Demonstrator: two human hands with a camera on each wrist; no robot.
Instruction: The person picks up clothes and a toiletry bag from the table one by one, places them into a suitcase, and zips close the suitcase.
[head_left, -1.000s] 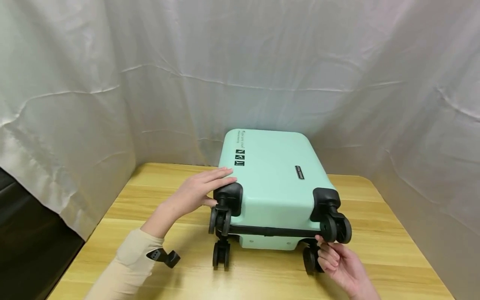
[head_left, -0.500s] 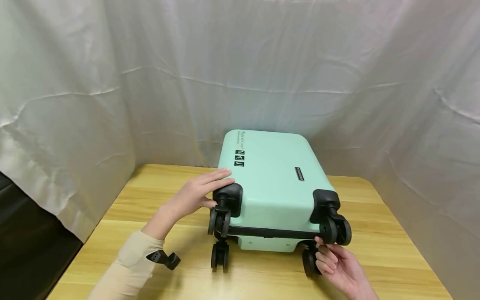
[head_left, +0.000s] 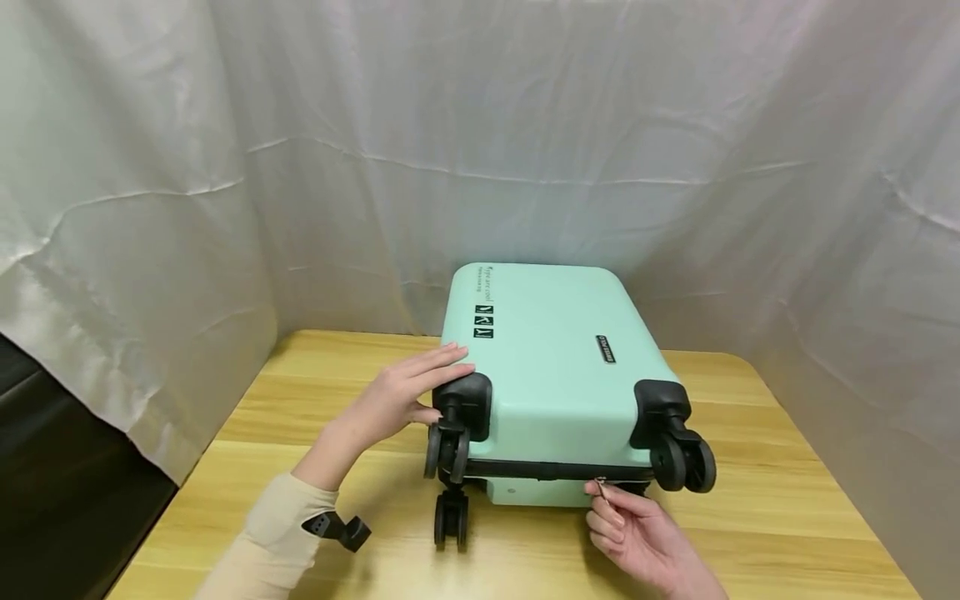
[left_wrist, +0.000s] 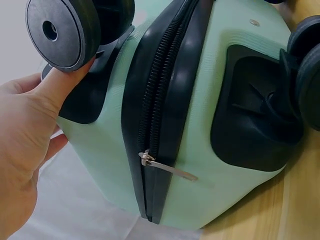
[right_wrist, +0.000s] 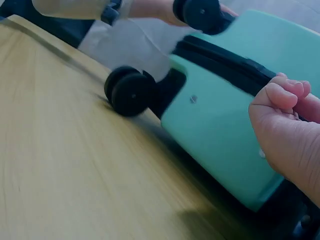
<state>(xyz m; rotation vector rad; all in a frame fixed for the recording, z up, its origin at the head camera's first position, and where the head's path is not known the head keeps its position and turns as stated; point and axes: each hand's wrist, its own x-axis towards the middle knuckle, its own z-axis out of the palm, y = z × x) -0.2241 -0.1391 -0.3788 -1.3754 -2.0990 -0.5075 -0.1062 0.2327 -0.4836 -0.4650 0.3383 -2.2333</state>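
A mint-green hard-shell suitcase (head_left: pixel 555 375) lies flat, its wheeled end facing me and a black zipper (head_left: pixel 525 470) running across that end. My left hand (head_left: pixel 408 383) rests on its near left corner, fingers straight over the top and thumb beside the black caster wheel (left_wrist: pixel 62 32). At the lower right, my right hand (head_left: pixel 637 529) pinches a small metal zipper pull (head_left: pixel 602 490) between thumb and curled fingers. Its fist-like fingers (right_wrist: pixel 285 95) hide the pull in the right wrist view. Another zipper pull (left_wrist: pixel 172 170) hangs at the zipper's left end in the left wrist view.
The suitcase sits on a wood-grain table (head_left: pixel 375 550), near a pale hanging curtain (head_left: pixel 525 167) behind. Black caster wheels jut toward me at the corners, including the lower left wheel (head_left: pixel 452 518) and right wheel (head_left: pixel 682 458). Something black (head_left: pixel 60 500) lies beyond the table's left edge.
My right hand has moved left along the zipper from beside the right wheel, with the pull in its pinch. My left hand stays on the corner.
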